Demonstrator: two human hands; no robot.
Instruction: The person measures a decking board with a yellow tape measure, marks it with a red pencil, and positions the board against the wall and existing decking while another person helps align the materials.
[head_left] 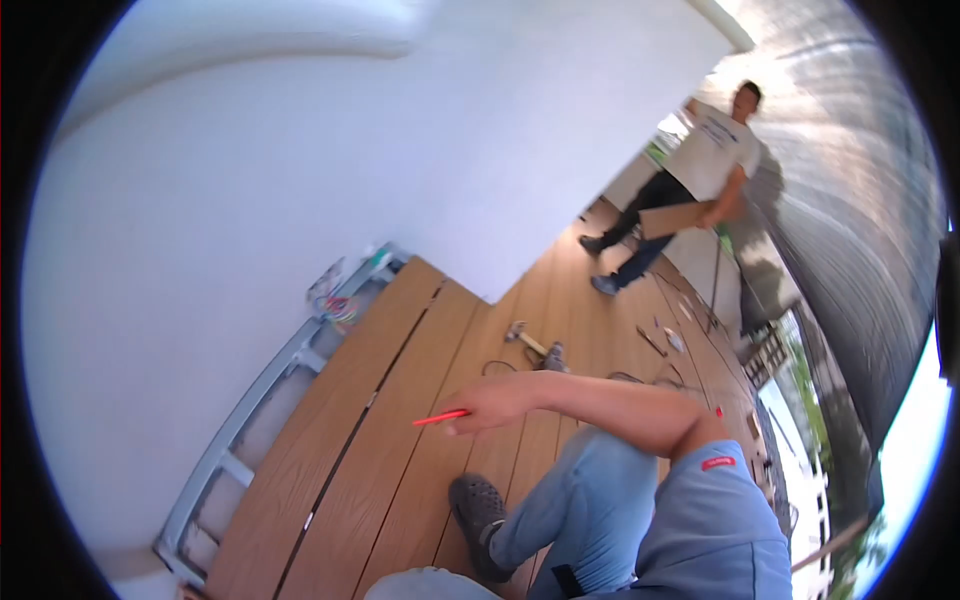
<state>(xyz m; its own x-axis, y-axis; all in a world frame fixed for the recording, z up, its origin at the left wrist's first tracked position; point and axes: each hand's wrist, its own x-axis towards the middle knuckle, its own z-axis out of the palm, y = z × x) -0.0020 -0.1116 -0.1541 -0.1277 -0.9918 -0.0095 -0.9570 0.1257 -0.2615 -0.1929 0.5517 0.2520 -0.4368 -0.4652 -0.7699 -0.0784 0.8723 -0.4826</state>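
Note:
My right hand (480,405) reaches across to the centre above the wooden deck boards (330,470), closed on a thin red pencil-like stick (430,419) that points left. Just beyond it on the boards lie a hammer (530,340) with a pale handle and a grey tool (553,358), with dark cords around them. A dark gap runs between two boards below and left of the hand. My left hand is not in view. My bent leg in light jeans and a grey perforated clog (475,510) are below the hand.
A co-worker (705,155) stands at the back right, carrying a board (670,218). A white wall (280,170) rises behind. A metal frame (240,465) with coloured wires (335,305) borders the boards' left. Small tools (650,340) lie right; dark mesh sheeting (840,230) hangs beyond.

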